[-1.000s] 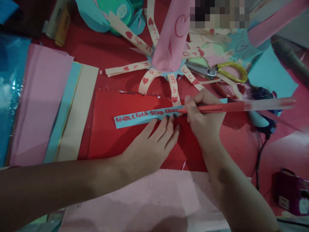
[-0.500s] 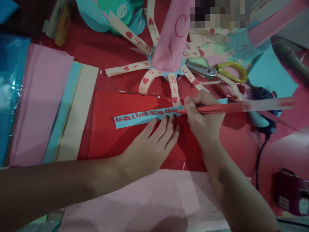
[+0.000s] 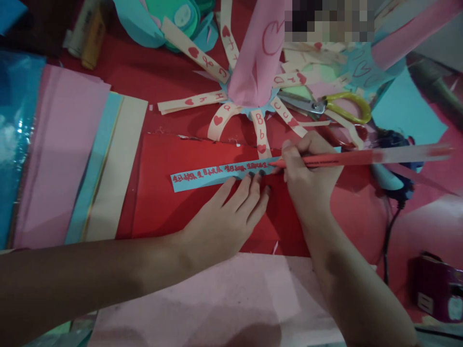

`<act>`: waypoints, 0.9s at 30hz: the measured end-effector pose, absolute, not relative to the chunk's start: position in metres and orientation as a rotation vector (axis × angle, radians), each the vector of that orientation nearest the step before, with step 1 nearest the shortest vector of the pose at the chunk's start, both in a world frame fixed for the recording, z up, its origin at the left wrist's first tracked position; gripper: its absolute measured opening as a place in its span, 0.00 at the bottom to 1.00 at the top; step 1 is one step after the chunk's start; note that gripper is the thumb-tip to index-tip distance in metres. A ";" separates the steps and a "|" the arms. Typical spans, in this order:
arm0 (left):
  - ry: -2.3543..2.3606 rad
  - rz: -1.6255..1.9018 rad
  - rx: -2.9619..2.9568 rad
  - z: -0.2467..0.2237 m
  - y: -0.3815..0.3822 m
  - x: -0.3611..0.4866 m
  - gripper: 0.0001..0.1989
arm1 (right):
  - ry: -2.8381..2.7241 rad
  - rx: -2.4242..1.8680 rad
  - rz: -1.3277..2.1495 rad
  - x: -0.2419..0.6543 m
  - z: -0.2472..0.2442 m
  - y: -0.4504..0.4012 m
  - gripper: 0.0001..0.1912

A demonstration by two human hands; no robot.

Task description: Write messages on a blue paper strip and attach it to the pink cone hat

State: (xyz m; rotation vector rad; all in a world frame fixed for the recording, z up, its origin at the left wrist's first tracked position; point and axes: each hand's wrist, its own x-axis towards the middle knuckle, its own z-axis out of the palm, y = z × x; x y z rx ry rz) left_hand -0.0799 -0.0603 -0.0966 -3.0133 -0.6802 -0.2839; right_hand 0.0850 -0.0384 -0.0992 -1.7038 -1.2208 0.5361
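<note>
A narrow blue paper strip with red handwritten characters lies slightly tilted on a red sheet. My left hand lies flat, its spread fingertips on the strip's lower edge. In my right hand is a red marker, gripped between thumb and fingers, its tip at the end of the written characters. The strip's right part runs beneath my right hand and is mostly hidden. Just above stands a pink paper cone with cream lettered strips fanned round its base.
Yellow-handled scissors lie right of the cone. Pink sheets and cream sheets are stacked at the left. A corded dark blue tool and a dark red box are at the right. Glue sticks lie top left.
My right hand and the marker have shifted slightly right along the strip. My left hand and the strip have stayed in place.
</note>
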 end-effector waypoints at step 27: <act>-0.676 -0.254 -3.015 -0.096 -0.060 -0.080 0.22 | -1.228 -1.731 0.493 0.085 -0.100 -0.038 0.18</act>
